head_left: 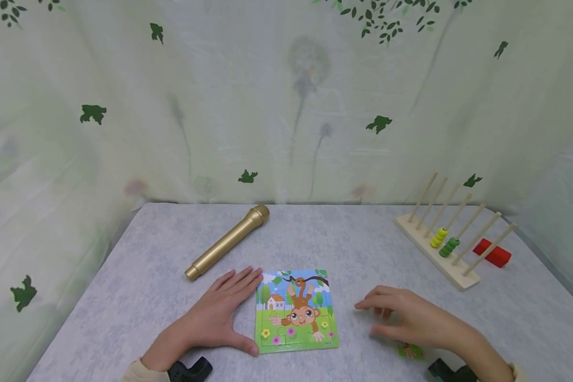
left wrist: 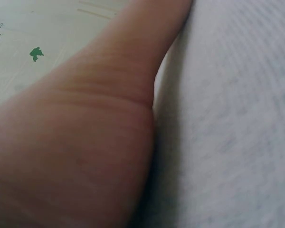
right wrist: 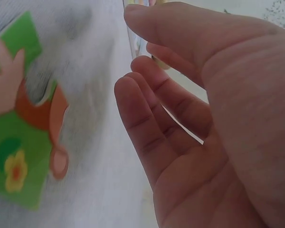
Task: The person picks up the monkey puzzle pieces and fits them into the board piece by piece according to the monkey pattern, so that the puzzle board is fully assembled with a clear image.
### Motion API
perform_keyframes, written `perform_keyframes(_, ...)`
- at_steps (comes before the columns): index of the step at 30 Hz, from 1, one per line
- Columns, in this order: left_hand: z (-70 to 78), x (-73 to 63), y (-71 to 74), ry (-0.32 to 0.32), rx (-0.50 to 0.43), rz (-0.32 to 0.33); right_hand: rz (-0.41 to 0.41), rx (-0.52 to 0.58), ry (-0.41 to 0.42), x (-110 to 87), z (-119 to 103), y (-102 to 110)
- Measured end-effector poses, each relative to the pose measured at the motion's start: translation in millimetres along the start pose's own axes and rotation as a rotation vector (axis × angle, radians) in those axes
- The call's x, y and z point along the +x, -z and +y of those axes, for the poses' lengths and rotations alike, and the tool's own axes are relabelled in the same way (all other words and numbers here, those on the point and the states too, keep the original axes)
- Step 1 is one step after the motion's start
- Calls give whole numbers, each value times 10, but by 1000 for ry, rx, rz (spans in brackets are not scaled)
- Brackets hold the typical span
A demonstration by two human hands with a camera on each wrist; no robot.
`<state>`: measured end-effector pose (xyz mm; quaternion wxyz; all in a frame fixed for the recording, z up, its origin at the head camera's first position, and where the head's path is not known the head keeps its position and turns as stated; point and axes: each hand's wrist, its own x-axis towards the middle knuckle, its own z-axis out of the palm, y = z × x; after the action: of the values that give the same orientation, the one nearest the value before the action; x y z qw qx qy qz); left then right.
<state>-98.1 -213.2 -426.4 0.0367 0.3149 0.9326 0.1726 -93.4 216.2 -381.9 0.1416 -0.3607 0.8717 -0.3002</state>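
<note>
A jigsaw puzzle with a monkey hanging from a branch lies flat at the middle front of the table. My left hand rests along its left side, fingers stretched out, with fingertips and thumb at the puzzle's edge. To the right of the puzzle, my right hand hovers above the table, its fingers loosely bent and nothing between them. Partly hidden beneath that hand is a loose puzzle piece. The right wrist view shows this green puzzle piece close up, apart from the fingers, with a yellow flower on it.
A gold toy microphone lies behind my left hand. At the back right stands a wooden peg counting stand with yellow and green beads, and a red block is beside it. A leaf-patterned curtain hangs behind the table.
</note>
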Motion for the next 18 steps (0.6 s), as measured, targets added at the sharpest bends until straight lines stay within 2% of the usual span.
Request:
perform_keyframes(4,1,0,4,3,-6,-3,-9,1,-23,-55,42,21)
perform_keyframes(12,2,2,3,5,-6,-5,1,21,5,-175,141,38)
perform_keyframes(18,7,0,9,10,-15,-8,7,40,-13,-287,182,48)
